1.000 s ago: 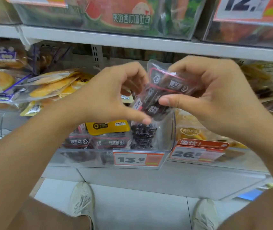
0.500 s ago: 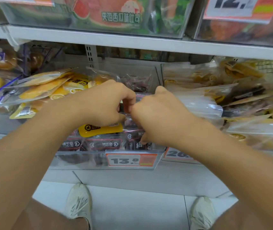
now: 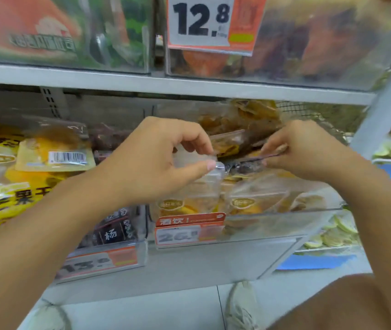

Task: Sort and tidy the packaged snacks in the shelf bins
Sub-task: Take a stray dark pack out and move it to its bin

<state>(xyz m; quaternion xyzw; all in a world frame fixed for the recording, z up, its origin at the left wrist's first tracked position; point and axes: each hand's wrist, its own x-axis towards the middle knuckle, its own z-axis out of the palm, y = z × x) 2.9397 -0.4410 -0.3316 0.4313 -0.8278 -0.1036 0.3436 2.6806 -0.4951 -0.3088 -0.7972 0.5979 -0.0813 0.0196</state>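
A dark snack packet (image 3: 244,166) lies across the top of the yellow dried-fruit packets (image 3: 256,201) in the right clear bin (image 3: 273,225). My left hand (image 3: 163,160) pinches the clear plastic at its left end between thumb and fingers. At the packet's right edge, my right hand (image 3: 308,151) pinches it too. Similar dark packets (image 3: 113,231) stand in the left clear bin (image 3: 139,256), partly hidden behind my left forearm.
Yellow mango packets (image 3: 13,198) fill the bin at the far left. An upper shelf (image 3: 166,84) with larger bins and a 12.8 price tag (image 3: 204,22) overhangs. A 26 price tag (image 3: 187,231) fronts the right bin. A wire basket (image 3: 308,113) sits behind. My shoes (image 3: 242,306) rest on the floor.
My view and both hands shifted right, from the dark-packet bin to the yellow-packet bin. The hands, together before, are now apart on a dark packet there.
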